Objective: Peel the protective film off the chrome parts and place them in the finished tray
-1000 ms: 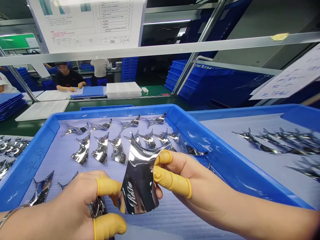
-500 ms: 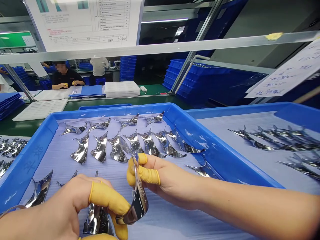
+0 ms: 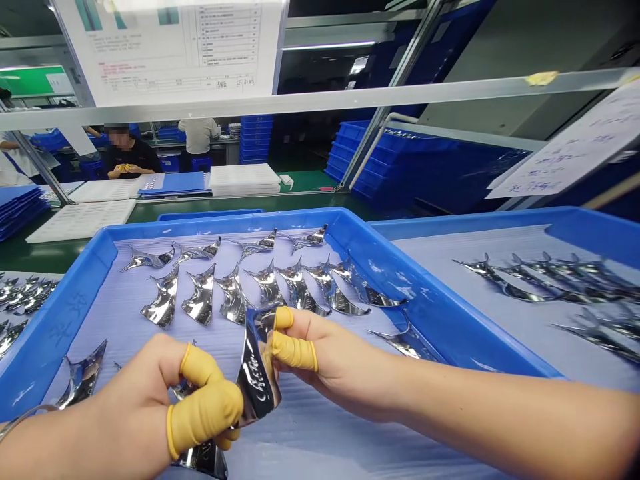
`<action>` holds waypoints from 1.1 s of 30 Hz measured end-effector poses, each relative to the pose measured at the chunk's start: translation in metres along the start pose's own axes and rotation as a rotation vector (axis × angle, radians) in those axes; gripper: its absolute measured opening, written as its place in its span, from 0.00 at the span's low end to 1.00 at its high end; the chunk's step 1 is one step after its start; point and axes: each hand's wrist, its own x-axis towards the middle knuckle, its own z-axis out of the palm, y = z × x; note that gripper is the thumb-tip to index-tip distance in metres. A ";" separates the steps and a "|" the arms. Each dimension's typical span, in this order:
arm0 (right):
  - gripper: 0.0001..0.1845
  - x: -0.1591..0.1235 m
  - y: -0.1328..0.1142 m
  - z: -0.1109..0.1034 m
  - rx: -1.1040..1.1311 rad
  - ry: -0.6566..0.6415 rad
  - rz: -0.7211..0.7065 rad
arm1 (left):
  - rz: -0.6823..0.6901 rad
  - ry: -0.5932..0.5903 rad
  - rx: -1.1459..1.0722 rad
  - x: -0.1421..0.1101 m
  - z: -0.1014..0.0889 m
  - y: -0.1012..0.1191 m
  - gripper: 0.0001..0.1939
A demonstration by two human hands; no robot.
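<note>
Between my two hands is a shiny, curved metal piece [image 3: 259, 373] with script lettering on the face turned toward me. My left hand [image 3: 165, 407], in yellow finger cots, pinches its lower left edge. Higher up, my right hand [image 3: 315, 347] grips the right edge between cot-covered thumb and fingers. The piece is tilted and held above a blue tray [image 3: 440, 313] lined with pale sheeting. Behind it, similar chrome pieces [image 3: 200, 297] lie in rows. Another piece [image 3: 205, 457] rests under my left hand, partly hidden by it.
To the right, a second blue tray [image 3: 505, 217] holds more metal pieces [image 3: 550, 277]. A metal rail [image 3: 320, 101] crosses above, with a printed sheet [image 3: 175, 50] on it. Stacked blue bins [image 3: 390, 157] stand behind. A person [image 3: 127, 157] sits across the green bench.
The metal piece has turned from nearly edge-on so its lettered face shows. My left hand has shifted up and rolled, its thumb now on the piece's front. My right hand stays nearly in place.
</note>
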 end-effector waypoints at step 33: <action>0.08 -0.033 -0.047 0.006 -0.795 0.035 -0.077 | 0.792 0.143 0.915 0.016 -0.003 -0.016 0.06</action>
